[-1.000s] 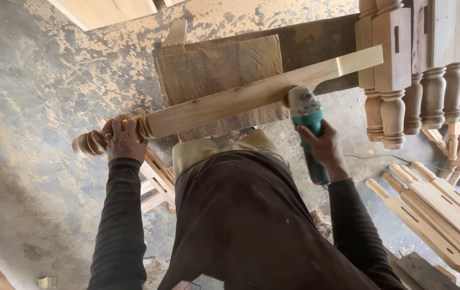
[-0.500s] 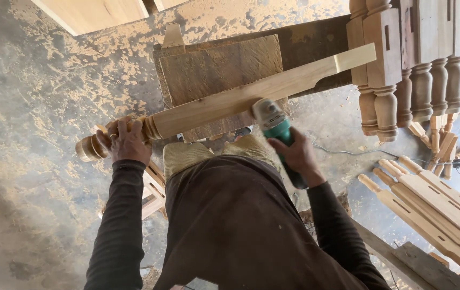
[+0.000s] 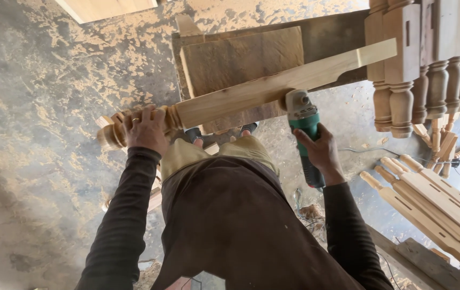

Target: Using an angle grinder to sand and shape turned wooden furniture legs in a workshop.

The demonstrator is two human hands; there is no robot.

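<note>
Turned wooden post (image 3: 251, 91) under an angle grinder (image 3: 304, 129)
Left hand (image 3: 146, 131) clamps the post's turned end; right hand (image 3: 321, 153) grips the green grinder, its head touching the post's squared edge.

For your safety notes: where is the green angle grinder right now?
In the head view, right of centre: the green angle grinder is in the right hand, its head against the turned wooden post.

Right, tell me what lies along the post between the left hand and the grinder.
In the head view, only bare square wood of the post runs between the left hand and the grinder.
</note>
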